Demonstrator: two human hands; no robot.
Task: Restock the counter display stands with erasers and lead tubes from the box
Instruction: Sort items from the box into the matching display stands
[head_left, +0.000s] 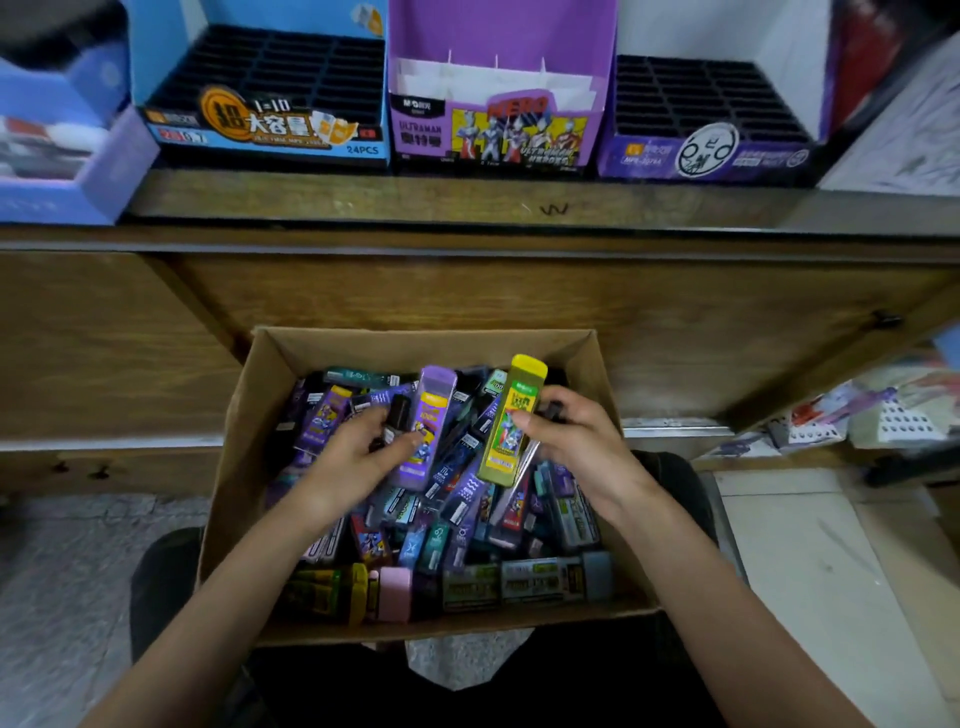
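Now picking lead tubes out of the brown cardboard box (234, 467), one in each hand.
At this moment the left hand (363, 452) pinches a flat purple plastic lead tube (428, 431) between thumb and fingers (a small dark piece sits in the same grip, too blurred to name). The right hand (576, 447) holds a yellow-green plastic lead tube (511, 421) upright, and both tubes are over the box. To do this well, match each tube's print to a stand on the wooden tabletop (467, 200). The purple cardboard hero-print stand (498, 135) looks the likely fit. Seat the tubes upright, labels outward.
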